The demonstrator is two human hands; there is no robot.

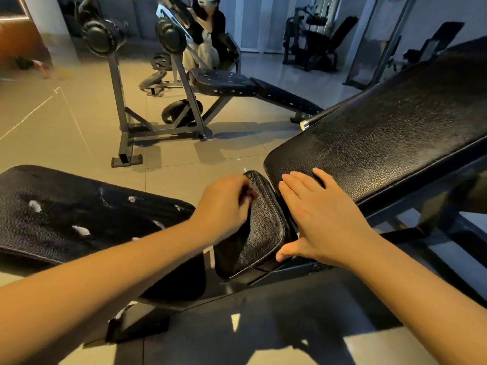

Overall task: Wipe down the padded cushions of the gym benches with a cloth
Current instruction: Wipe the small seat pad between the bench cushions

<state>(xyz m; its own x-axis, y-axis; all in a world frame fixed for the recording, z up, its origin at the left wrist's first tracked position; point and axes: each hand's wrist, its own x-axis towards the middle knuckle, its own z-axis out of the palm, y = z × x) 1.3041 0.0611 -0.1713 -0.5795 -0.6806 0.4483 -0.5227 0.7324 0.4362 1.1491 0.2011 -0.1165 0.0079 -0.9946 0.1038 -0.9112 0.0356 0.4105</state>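
A small black seat pad [266, 227] sits between two larger cushions. My left hand [224, 204] is curled over the pad's left edge and grips what looks like a dark cloth [228, 248] that hangs down the pad's side. My right hand [319, 214] lies flat with straight fingers on the lower end of the long inclined back cushion [382, 138], its thumb touching the seat pad's near corner. At the left lies another black cushion [79, 214] with several worn white patches.
Beyond the pads stands a decline bench [224, 83] in a grey rack [123, 122] with weight plates [101, 36]. A person [208, 30] sits behind it. More machines [313, 40] stand at the back right. Tiled floor [66, 122] lies between them.
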